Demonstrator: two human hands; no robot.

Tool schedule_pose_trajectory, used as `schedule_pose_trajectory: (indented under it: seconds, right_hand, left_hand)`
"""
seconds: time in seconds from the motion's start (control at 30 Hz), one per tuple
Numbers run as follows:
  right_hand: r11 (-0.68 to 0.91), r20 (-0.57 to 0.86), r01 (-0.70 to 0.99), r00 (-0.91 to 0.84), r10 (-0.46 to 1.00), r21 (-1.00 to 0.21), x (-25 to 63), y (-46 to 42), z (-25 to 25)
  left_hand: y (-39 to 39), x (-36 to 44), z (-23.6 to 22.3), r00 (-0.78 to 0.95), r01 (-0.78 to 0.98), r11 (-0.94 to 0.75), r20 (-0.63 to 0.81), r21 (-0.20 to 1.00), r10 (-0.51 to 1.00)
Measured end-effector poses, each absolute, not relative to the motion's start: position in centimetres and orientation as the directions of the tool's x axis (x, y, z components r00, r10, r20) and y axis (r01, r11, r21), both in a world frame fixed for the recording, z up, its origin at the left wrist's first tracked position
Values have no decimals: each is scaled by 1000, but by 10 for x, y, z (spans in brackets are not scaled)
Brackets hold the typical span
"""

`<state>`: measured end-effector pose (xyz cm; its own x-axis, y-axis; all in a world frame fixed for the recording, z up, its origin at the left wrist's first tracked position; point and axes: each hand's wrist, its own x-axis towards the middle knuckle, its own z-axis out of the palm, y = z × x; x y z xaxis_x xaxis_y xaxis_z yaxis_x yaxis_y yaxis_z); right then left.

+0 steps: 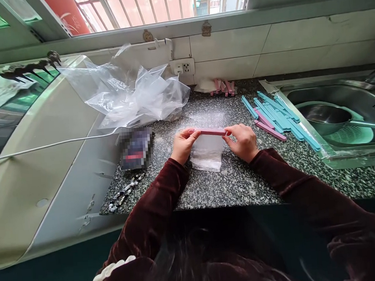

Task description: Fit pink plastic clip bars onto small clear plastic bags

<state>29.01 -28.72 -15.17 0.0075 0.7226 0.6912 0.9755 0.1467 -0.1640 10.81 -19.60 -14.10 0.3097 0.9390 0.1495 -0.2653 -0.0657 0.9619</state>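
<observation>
A pink bag sealing clip is held level between my two hands over the speckled counter. My left hand pinches its left end between thumb and fingers. At the right end, my right hand is closed on the same clip. Below the clip lies a clear plastic bag, its upper edge at the clip; whether the clip is fully snapped down on it I cannot tell. To the right, several blue clips lie in a loose pile with a few pink clips among them.
A large crumpled plastic bag sits at the back left. Small pink clips lie by the wall, below a socket. A blurred dark phone-like object and a beaded strap are left. A sink holding a pan stands right.
</observation>
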Motion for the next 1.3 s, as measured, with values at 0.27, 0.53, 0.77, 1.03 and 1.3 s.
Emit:
schedule_pose_trajectory:
  seconds: [0.27,0.53,0.77,1.03,1.3]
  right_hand:
    - [62,608,997,-18,794,-50,284,-291,-149]
    - [-130,467,969,217,857,-211,301,-267,-154]
    - [-229,460,951,301,835,-205,314,-230,-149]
    - [-275,459,932,356,814,-235,330,-189,-148]
    - [-359,485,872,485,727,-334,351,-132,-151]
  left_hand:
    - [-194,109,-153,310,-51,-200,206,978,928]
    - [-209,109,-155,464,403,-777,625,483,628]
    - [-190,131,-155,770,451,-869,403,204,494]
    - [-129,160,-154,685,619,-764,350,184,639]
    - [-80,191,-156,654,674,-716,305,180,692]
